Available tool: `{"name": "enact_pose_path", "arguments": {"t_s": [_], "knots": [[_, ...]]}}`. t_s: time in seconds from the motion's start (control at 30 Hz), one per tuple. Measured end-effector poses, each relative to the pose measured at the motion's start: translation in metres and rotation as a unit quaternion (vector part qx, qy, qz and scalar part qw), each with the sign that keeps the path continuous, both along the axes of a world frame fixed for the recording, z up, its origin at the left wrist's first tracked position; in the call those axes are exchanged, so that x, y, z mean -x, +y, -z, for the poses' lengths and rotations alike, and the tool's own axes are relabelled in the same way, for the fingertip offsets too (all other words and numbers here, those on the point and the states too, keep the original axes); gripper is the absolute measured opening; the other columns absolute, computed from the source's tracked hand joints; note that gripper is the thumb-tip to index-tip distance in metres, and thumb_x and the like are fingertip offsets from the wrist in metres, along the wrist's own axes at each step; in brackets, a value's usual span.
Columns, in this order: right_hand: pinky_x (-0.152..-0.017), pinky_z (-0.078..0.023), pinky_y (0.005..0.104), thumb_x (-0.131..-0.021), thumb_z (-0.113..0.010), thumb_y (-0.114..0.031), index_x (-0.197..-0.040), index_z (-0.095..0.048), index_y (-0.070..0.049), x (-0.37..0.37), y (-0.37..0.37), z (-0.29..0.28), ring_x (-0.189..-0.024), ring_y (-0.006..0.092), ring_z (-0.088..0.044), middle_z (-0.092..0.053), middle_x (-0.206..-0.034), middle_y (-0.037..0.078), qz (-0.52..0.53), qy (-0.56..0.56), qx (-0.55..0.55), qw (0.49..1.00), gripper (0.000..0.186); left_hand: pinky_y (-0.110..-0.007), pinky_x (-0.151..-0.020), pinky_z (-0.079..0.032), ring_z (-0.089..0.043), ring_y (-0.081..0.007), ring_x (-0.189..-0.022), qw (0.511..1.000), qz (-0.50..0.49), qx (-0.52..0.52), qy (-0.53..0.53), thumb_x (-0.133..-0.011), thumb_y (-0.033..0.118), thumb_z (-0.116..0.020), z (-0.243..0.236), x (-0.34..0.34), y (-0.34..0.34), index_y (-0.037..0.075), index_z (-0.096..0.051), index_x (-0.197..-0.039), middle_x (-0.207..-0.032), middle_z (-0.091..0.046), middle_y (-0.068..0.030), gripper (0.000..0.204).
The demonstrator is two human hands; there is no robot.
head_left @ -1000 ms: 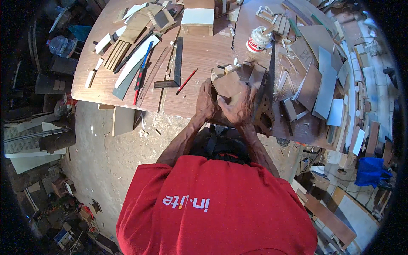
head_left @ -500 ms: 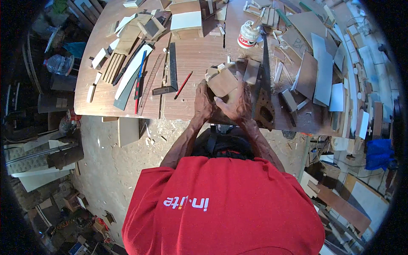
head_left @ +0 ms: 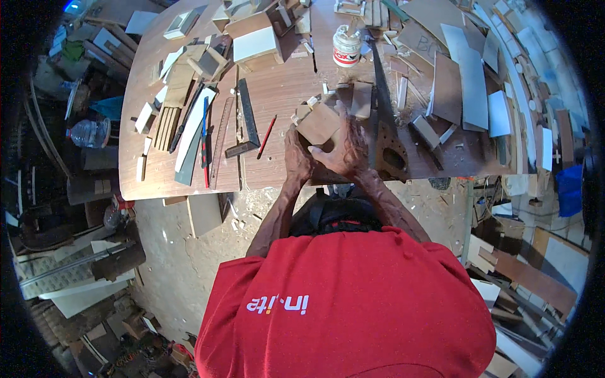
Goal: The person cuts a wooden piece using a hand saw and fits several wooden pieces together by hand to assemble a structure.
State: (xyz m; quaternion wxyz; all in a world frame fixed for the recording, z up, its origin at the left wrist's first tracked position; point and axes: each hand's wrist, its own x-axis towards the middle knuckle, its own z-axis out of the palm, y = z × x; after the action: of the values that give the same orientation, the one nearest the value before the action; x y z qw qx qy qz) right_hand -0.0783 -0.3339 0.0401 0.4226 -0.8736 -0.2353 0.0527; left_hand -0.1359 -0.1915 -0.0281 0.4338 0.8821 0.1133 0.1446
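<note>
Near the table's front edge, a small square wooden piece (head_left: 319, 124) is between my two hands. Small pale wood blocks (head_left: 304, 108) sit along its far left side. My left hand (head_left: 297, 156) is closed against its left edge. My right hand (head_left: 346, 151) grips its right side, with the thumb bent toward the near edge. What lies under the piece is hidden by the hands. Just beyond my right hand a flat brown wood block (head_left: 361, 100) rests on the table. A red pencil (head_left: 266, 137) lies to the left of my left hand.
A handsaw (head_left: 392, 154) lies right of my hands. A white jar (head_left: 346, 48) stands beyond them. On the left are a try square (head_left: 247, 120), a clear ruler (head_left: 220, 135) and a blue-and-red cutter (head_left: 205, 138). Board offcuts (head_left: 449, 88) crowd the right side of the table (head_left: 283, 88).
The whole view has shifted and turned slightly, so the table's things appear moved. Both hands keep their hold on the wooden piece, with little visible change in grip.
</note>
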Motion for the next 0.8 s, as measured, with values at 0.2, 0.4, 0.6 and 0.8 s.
{"name": "enact_pose_path", "arguments": {"t_s": [0.2, 0.4, 0.6, 0.8], "knots": [[-0.113, -0.016, 0.0577, -0.071, -0.077, -0.041, -0.153, -0.006, -0.005, 0.000, -0.001, -0.011, -0.139, 0.0371, -0.031, -0.030, -0.150, 0.023, -0.002, 0.021, 0.000, 1.000, 0.114, -0.047, -0.103, -0.036, -0.043, -0.0423, -0.117, 0.998, -0.007, 0.038, -0.040, -0.074, 0.013, -0.070, 0.014, -0.004, 0.005, -0.001, -0.033, -0.138, -0.127, -0.045, -0.0249, 0.075], [-0.109, -0.031, 0.0467, -0.070, -0.077, -0.031, -0.147, -0.022, -0.002, 0.001, -0.017, -0.014, -0.129, 0.0369, -0.042, -0.041, -0.139, 0.023, -0.031, -0.099, -0.128, 0.986, 0.099, -0.046, -0.100, -0.038, -0.047, -0.0410, -0.114, 0.996, -0.023, 0.068, -0.044, -0.073, 0.011, -0.072, 0.022, -0.008, 0.006, 0.000, -0.036, -0.135, -0.123, -0.048, -0.0248, 0.072], [-0.097, -0.042, 0.0458, -0.070, -0.078, -0.029, -0.135, -0.037, 0.003, -0.058, -0.074, 0.014, -0.116, 0.0397, -0.051, -0.053, -0.125, 0.024, 0.135, -0.170, -0.099, 0.971, 0.083, -0.040, -0.097, -0.043, -0.052, -0.0327, -0.112, 0.978, -0.018, 0.203, -0.040, -0.071, 0.016, -0.078, 0.009, -0.010, -0.003, 0.000, -0.033, -0.131, -0.119, -0.051, -0.0187, 0.076], [-0.092, -0.044, 0.0478, -0.071, -0.077, -0.041, -0.125, -0.045, 0.004, -0.177, -0.121, 0.057, -0.107, 0.0393, -0.055, -0.058, -0.113, 0.023, 0.271, -0.172, 0.058, 0.945, 0.077, -0.039, -0.100, -0.041, -0.048, -0.0343, -0.118, 0.990, -0.028, 0.139, -0.026, -0.069, 0.009, -0.078, 0.014, -0.007, -0.003, -0.001, -0.019, -0.141, -0.129, -0.044, -0.0209, 0.094]]}}
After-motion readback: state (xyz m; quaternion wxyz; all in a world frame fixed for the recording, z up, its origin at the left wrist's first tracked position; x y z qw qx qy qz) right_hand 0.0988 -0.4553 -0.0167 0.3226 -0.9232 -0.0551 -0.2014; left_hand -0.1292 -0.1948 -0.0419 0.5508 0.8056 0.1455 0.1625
